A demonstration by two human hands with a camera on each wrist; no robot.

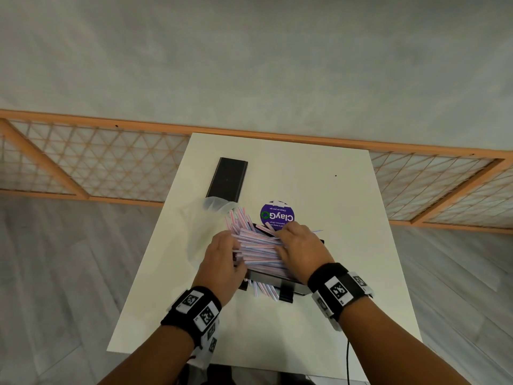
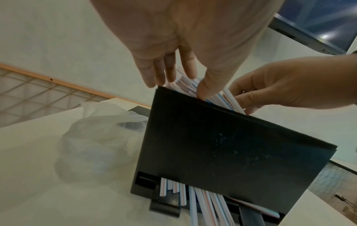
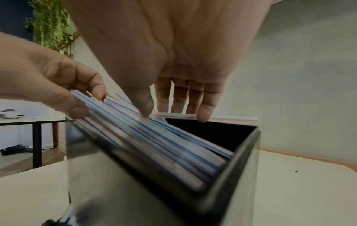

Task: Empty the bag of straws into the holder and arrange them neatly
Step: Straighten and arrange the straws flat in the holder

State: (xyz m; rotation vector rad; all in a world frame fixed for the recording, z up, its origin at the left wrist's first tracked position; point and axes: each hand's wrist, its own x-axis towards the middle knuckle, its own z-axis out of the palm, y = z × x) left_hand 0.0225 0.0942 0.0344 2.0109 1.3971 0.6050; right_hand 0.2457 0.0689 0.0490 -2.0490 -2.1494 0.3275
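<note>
On the worktop [image 1: 333,273] we are steadying the stiff black holder [image 2: 222,145]; the limp bag [image 2: 92,137] is lying beside it. The light, slippery straws [image 1: 258,251] are heaping inside, so our left hand [image 1: 222,262] and right hand [image 1: 302,245], fingers extended and grasping nothing, are squaring their ends.

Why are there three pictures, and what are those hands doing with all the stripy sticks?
They show one moment from three cameras: one on a person's head, one on each wrist, on the black bands. The sticks are drinking straws. The left hand and the right hand are both on the pile, tidying it into a black holder on a white table. Some straws poke out at its bottom. Beside it lie the empty clear bag, a purple round tub and a black lid.
</note>
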